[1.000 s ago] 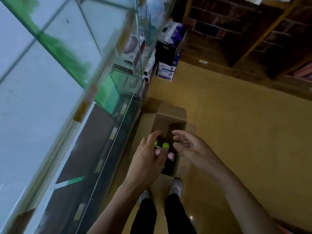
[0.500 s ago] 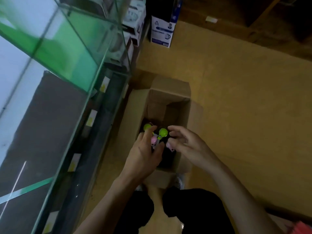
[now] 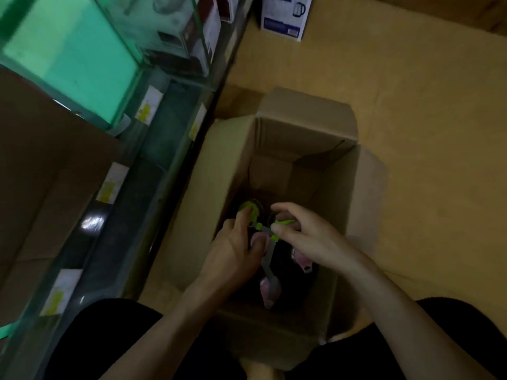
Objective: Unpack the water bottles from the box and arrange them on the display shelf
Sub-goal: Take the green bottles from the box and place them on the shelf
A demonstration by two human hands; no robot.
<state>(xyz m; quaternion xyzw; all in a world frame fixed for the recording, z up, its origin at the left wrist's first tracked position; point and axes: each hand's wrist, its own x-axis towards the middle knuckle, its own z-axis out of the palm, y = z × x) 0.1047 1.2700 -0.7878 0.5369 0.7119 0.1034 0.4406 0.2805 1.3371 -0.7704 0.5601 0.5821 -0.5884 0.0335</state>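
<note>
An open cardboard box [image 3: 275, 149] stands on the floor between my knees. Inside it, several dark water bottles stand upright, some with green lids [image 3: 255, 206] and some with pink lids [image 3: 270, 290]. My left hand [image 3: 233, 256] reaches into the box, its index finger on a green lid and its thumb against a pink cap, gripping a bottle top. My right hand [image 3: 310, 239] pinches the green lid of the neighbouring bottle [image 3: 285, 222] between thumb and index finger. The bottle bodies are lost in the box's shadow.
A glass display shelf [image 3: 170, 149] with yellow price tags runs along the left, close to the box's left flap. Boxed appliances sit on it, and a white-and-blue kettle carton [image 3: 285, 17] stands on the floor beyond. Tan floor [image 3: 425, 119] lies to the right.
My view has dropped closer to the box. Both hands have gone down into it and closed on the bottle tops, the right hand moving from loose fingers to a pinch.
</note>
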